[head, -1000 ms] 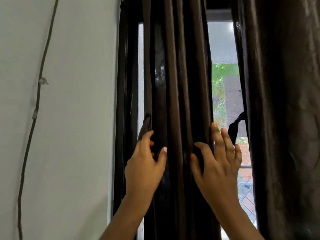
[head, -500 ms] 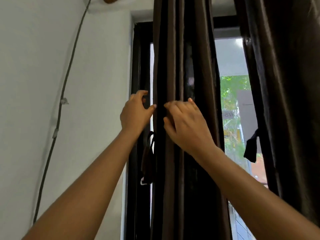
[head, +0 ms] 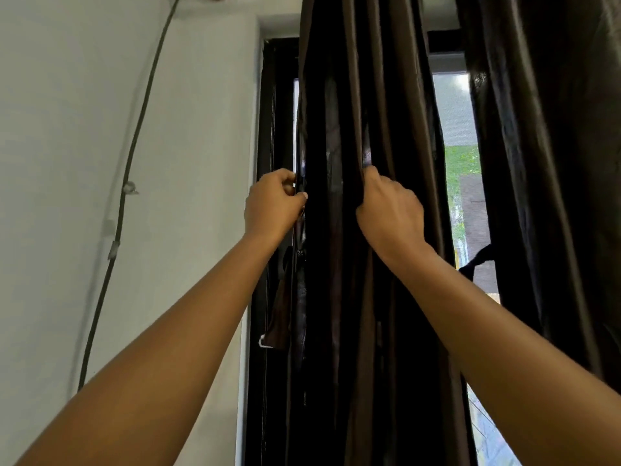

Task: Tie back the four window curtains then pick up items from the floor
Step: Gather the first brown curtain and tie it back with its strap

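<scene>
1. The left hand [head: 274,205] is up at the left edge of the dark brown shiny cloth curtain [head: 339,122] in the middle. Its fingers [head: 285,178] are curled. The thumb and a finger pinch that edge.
2. The right hand [head: 391,210] is on the front of the same curtain, at about the same height. Its fingers are curled into a fold and grip the cloth. The fingertips are hidden inside the fold.
3. The curtain hangs bunched in long folds. It sits between the two hands and runs up and down past them.
4. A brown cloth tie strap [head: 280,317] hangs just under the left hand, beside the curtain's left edge. It has a small white bit at its bottom. I cannot tell if the left hand touches it.
5. There are two curtains in view. The second dark brown curtain [head: 554,163] hangs on the right, apart from both hands. A strip of bright window glass [head: 458,122] shows between the two curtains.
6. There are two straps. The other dark strap [head: 477,262] sticks out from the left edge of the second curtain.
7. One black window frame [head: 273,112] stands just left of the middle curtain. One thin dark cable [head: 134,142] runs down the white wall [head: 67,95].
</scene>
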{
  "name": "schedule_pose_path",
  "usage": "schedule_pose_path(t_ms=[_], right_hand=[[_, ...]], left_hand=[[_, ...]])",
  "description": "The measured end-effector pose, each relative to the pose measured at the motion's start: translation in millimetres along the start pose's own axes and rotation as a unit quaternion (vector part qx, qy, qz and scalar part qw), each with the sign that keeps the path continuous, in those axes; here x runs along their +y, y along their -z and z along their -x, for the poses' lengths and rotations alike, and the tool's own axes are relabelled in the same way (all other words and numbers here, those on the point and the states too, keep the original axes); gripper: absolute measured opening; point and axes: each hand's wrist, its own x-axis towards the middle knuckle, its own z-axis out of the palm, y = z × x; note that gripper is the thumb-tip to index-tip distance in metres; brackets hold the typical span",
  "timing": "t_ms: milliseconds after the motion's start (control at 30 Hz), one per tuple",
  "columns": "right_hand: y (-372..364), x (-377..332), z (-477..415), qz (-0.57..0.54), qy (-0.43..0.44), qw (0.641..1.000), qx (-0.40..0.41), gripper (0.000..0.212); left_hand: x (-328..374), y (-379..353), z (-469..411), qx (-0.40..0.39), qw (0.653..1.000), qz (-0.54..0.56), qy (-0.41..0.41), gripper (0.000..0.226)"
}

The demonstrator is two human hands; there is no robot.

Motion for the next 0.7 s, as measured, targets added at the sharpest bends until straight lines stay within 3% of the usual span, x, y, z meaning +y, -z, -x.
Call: schedule_pose_path(t_ms=[200,400,533,633,700], right_hand=[[18,10,50,-0.136,0.095,0.985,0.049,0.032],[35,4,81,-0.254,0.041,0.965,0.055,0.045],[25,5,98,-0.272,0.026,0.962,0.023,0.022],[24,5,104,-0.341,-0.012,0.940,0.006,0.007],[25,4,106,-0.332,-0.021,0.943,-0.006,0.016]], left_hand=[[24,29,52,-0.055,0.994,0.097,-0.013,0.015],[47,40,80,-0.128,0.965,0.220,0.056,0.014],[54,35,83,-0.164,0.943,0.267,0.109,0.009],[54,33,80,-0.178,0.932,0.288,0.127,0.007],[53,33,78,-0.183,0.930,0.293,0.127,0.006]])
